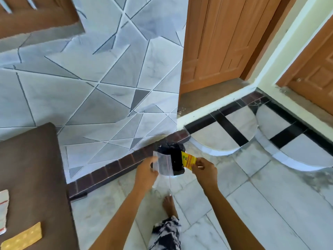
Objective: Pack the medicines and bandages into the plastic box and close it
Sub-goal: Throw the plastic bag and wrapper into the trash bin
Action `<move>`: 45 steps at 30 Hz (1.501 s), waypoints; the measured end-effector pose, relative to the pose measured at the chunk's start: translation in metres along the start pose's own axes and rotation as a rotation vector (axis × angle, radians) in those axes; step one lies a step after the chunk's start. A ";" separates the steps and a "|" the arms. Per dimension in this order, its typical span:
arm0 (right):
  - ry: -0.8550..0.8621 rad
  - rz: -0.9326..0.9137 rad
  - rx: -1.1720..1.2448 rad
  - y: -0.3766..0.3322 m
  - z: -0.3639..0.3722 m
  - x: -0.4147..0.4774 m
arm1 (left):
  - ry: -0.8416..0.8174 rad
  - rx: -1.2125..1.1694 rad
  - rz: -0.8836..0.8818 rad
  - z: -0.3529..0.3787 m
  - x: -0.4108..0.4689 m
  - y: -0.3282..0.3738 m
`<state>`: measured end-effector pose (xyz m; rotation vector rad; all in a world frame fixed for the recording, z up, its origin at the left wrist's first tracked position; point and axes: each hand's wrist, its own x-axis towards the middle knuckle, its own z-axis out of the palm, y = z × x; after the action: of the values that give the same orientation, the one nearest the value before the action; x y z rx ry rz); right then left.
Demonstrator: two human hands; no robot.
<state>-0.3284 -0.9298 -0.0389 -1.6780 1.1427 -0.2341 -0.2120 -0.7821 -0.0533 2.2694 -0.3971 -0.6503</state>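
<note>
The left hand (146,171) pinched a limp clear zip-seal plastic pouch (163,164); the right hand (204,169) pinched a light yellow-orange paper sachet (188,161) by its corner; edge grips were judged sufficient.

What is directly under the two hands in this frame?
A black-lined bin by the wall sits below the left hand, holding a clear zip bag, and the right hand, holding a yellow sachet. Its contents are hidden.

The bin (171,159) beyond both hands is largely hidden by the clear bag (163,164) in the left hand (146,173) and the yellow sachet (188,161) in the right hand (204,171). The sachet's print is too small to read. Well left of the left hand, a gold strip (23,237) and white packet (3,212) are cut off by the frame's edge.
</note>
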 end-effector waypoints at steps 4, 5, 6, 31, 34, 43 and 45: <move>-0.063 0.080 -0.108 0.009 0.025 0.067 | 0.050 0.034 -0.103 0.020 0.065 -0.007; -0.088 0.102 -0.137 0.014 0.034 0.089 | 0.072 0.026 -0.141 0.028 0.086 -0.011; -0.101 0.110 -0.152 0.019 0.041 0.104 | 0.090 0.025 -0.165 0.034 0.099 -0.015; -0.857 0.009 -0.831 0.332 0.291 0.407 | -0.608 0.331 -0.366 0.351 0.403 -0.303; -0.908 0.080 -0.855 0.336 0.295 0.413 | -0.604 0.248 -0.399 0.351 0.404 -0.302; -0.572 -0.133 -0.761 0.224 0.214 0.352 | -0.315 0.142 -0.302 0.253 0.335 -0.190; -0.540 -0.159 -0.724 0.186 0.185 0.329 | -0.248 0.156 -0.261 0.220 0.309 -0.150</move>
<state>-0.1433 -1.0655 -0.3919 -2.2710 0.7082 0.5762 -0.0671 -0.9451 -0.3981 2.4184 -0.2791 -1.0744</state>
